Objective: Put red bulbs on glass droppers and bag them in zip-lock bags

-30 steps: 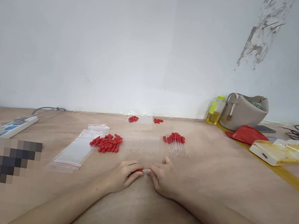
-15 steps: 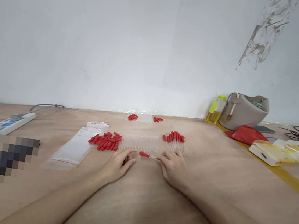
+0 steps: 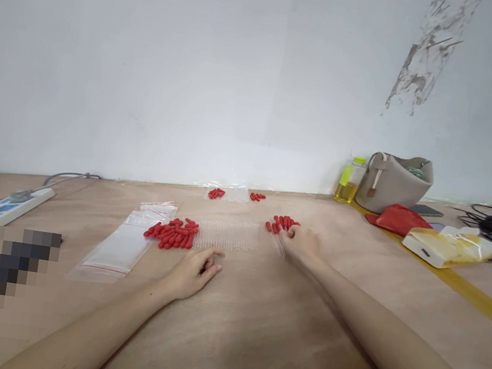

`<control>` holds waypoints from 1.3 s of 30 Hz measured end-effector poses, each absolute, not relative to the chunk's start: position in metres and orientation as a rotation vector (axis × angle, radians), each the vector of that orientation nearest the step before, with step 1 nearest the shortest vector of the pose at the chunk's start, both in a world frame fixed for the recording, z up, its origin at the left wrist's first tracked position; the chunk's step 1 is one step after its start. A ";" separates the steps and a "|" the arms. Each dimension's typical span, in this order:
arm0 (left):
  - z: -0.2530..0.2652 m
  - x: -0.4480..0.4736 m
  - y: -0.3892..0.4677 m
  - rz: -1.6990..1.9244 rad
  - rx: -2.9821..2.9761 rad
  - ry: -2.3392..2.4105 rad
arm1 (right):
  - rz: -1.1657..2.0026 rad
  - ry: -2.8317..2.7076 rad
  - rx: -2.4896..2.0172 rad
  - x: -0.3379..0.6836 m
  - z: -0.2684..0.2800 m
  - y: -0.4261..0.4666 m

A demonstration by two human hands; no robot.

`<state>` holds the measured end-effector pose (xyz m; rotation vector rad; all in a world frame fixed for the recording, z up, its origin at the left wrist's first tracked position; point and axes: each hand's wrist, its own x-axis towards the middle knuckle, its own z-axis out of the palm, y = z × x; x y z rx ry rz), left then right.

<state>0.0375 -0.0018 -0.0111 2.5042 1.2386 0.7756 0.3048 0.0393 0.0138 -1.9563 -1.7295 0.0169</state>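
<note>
My left hand rests on the table, fingers loosely curled and apart with nothing in them. Just beyond it lie a heap of red rubber bulbs and a row of clear thin tubes side by side. At the right end of that row, my right hand is at a fanned pile of red-bulbed droppers. Its fingers are pinched on a dropper among the pile, and they hide part of it. The tubes of several droppers point toward me.
Clear zip bags lie to the left, with a power strip farther out. Small groups of red bulbs lie by the wall. On the right are a bottle, a grey bag, a red pouch and a yellow-white packet.
My right hand has carried the dropper from the middle, near my left hand, up and right to the dropper pile. The left hand has stayed in place. The view has shifted slightly.
</note>
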 end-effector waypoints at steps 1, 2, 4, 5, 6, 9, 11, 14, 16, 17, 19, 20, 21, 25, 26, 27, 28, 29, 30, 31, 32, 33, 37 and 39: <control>-0.011 0.037 -0.002 0.777 2.502 1.240 | 0.013 -1.729 -1.980 0.303 0.011 0.044; -0.011 0.037 -0.002 0.779 2.500 1.239 | 0.007 -1.728 -1.998 0.301 0.008 0.048; -0.011 0.037 -0.002 0.777 2.500 1.232 | -0.027 -1.737 -2.011 0.298 0.001 0.053; -0.011 0.037 -0.002 0.775 2.502 1.227 | -0.052 -1.744 -2.014 0.297 -0.002 0.054; -0.011 0.037 -0.002 0.773 2.504 1.224 | -0.077 -1.751 -2.016 0.297 -0.005 0.055; -0.011 0.037 -0.002 0.766 2.512 1.235 | -0.087 -1.780 -2.013 0.297 -0.008 0.055; -0.011 0.037 -0.002 0.765 2.523 1.245 | -0.056 -1.792 -2.024 0.297 -0.008 0.054; -0.011 0.037 -0.002 0.762 2.537 1.248 | -0.042 -1.806 -2.042 0.298 -0.006 0.053; -0.011 0.036 -0.002 0.761 2.540 1.244 | -0.049 -1.820 -2.039 0.298 -0.006 0.053; -0.011 0.036 -0.002 0.762 2.540 1.243 | -0.052 -1.825 -2.035 0.298 -0.007 0.052; -0.011 0.036 -0.002 0.773 2.544 1.239 | -0.049 -1.830 -2.030 0.299 -0.007 0.052; -0.011 0.037 -0.002 0.778 2.548 1.237 | -0.041 -1.831 -2.030 0.299 -0.007 0.051; -0.011 0.037 -0.002 0.780 2.550 1.237 | -0.028 -1.831 -2.033 0.300 -0.007 0.051; -0.009 0.037 -0.004 0.772 2.536 1.257 | 0.034 -1.832 -2.046 0.299 -0.005 0.049; -0.008 0.038 -0.004 0.774 2.531 1.262 | 0.044 -1.832 -2.045 0.298 -0.005 0.048; -0.008 0.038 -0.004 0.774 2.529 1.265 | 0.051 -1.832 -2.042 0.298 -0.004 0.048; -0.008 0.038 -0.004 0.773 2.527 1.267 | 0.057 -1.832 -2.039 0.297 -0.004 0.048; -0.007 0.038 -0.004 0.769 2.525 1.268 | 0.059 -1.834 -2.035 0.297 -0.004 0.048; -0.007 0.038 -0.004 0.762 2.525 1.270 | 0.058 -1.837 -2.031 0.296 -0.003 0.048; -0.007 0.038 -0.004 0.752 2.526 1.273 | 0.052 -1.841 -2.025 0.295 -0.003 0.047; -0.007 0.038 -0.004 0.742 2.530 1.276 | 0.041 -1.846 -2.018 0.295 -0.004 0.047; -0.007 0.038 -0.004 0.734 2.534 1.281 | 0.025 -1.851 -2.008 0.294 -0.004 0.047; -0.006 0.038 -0.004 0.706 2.538 1.287 | -0.042 -1.864 -1.918 0.290 -0.006 0.043; -0.006 0.038 -0.004 0.704 2.541 1.284 | -0.063 -1.862 -1.852 0.285 -0.007 0.040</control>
